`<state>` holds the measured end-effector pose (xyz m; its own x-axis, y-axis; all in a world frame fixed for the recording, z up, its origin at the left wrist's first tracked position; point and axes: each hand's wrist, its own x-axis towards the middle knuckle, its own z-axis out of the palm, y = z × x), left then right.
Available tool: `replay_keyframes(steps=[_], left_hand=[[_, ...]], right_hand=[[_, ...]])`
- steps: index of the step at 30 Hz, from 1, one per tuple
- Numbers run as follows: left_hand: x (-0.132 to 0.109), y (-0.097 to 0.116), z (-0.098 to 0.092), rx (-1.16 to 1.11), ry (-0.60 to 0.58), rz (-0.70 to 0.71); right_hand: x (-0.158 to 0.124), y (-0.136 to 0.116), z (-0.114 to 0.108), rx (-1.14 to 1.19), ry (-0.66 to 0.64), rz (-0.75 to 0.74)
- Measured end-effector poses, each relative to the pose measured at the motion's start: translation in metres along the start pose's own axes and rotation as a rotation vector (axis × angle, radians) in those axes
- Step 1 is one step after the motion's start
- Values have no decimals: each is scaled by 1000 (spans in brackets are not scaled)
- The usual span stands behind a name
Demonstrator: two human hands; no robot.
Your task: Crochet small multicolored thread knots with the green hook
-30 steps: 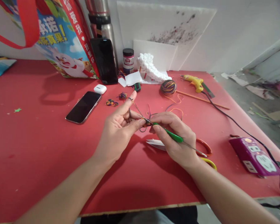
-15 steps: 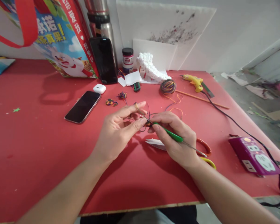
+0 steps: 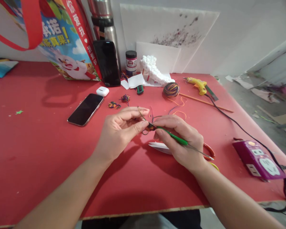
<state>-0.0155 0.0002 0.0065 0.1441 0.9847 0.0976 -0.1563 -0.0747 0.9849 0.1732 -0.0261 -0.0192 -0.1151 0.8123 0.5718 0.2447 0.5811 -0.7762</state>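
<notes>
My right hand grips a thin crochet hook with a green handle, its metal tail pointing right. The hook's tip meets a small multicoloured knot of thread that my left hand pinches between thumb and fingers. Thin thread runs over my left index finger and trails back across the red table to a multicoloured yarn ball. Both hands hover just above the table's middle.
Scissors with red and yellow handles lie under my right wrist. A black phone, a white earbud case, two small thread bundles, a yellow glue gun, a purple power strip with black cable and a printed bag surround them.
My left index finger, raised with thread over it a second ago, has curled down toward the hook tip. The right hand stayed almost still.
</notes>
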Motion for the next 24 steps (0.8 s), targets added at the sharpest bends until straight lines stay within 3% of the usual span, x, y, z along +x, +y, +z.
replay_keyframes(steps=[6,16,24], left_hand=[[-2,-2,5,-12,18,-63],[0,2,-2,163,-38,120],[1,3,-3,298,-38,213]], right_hand=[[-1,-1,1,-3,-8,5],[0,0,-3,-37,-20,4],[4,-5,-4,-67,-59,-92]])
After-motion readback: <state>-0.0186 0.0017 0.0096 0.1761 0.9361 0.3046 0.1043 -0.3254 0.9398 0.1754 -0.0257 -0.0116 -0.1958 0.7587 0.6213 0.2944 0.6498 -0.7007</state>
